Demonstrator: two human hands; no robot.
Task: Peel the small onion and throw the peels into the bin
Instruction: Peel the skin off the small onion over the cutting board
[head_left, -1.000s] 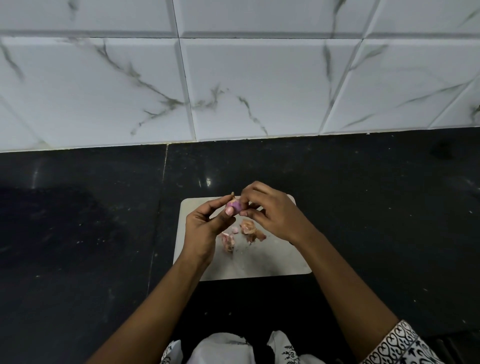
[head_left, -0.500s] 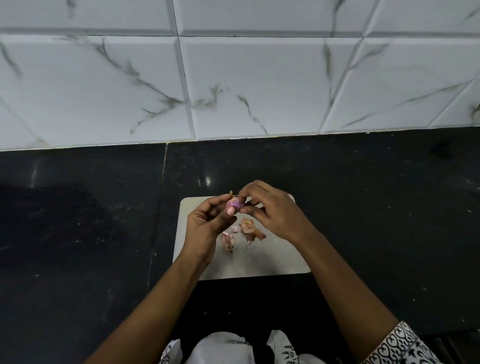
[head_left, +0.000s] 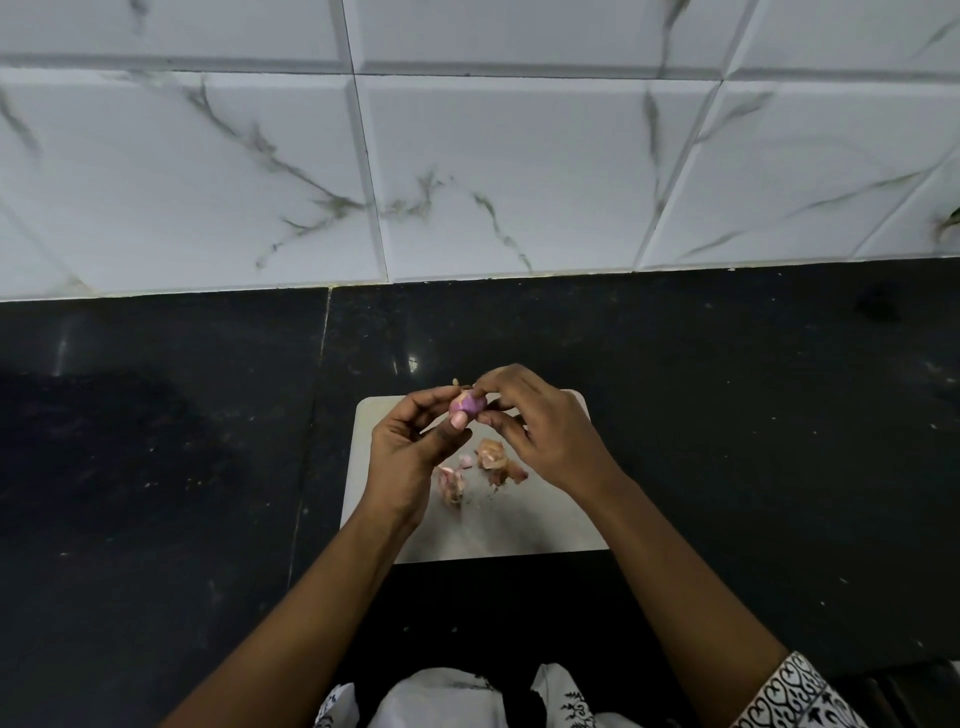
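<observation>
A small purple onion (head_left: 466, 402) is held above a pale cutting board (head_left: 524, 525). My left hand (head_left: 410, 452) grips it between thumb and fingers, thumb pressed under it. My right hand (head_left: 540, 431) pinches at the onion's right side with its fingertips. A dry stem tip sticks up at the onion's far end. On the board below lie brown papery peels (head_left: 497, 460) and pinkish peel pieces (head_left: 451, 480). No bin is in view.
The board lies on a dark speckled stone counter (head_left: 727, 415). White marbled wall tiles (head_left: 493, 171) rise behind it. The counter's front edge runs just below the board, with my patterned white clothing (head_left: 457, 701) beneath.
Both hands stay together on the onion and have shifted only slightly. The fingers have worked a little at its skin. The peels on the board lie as before.
</observation>
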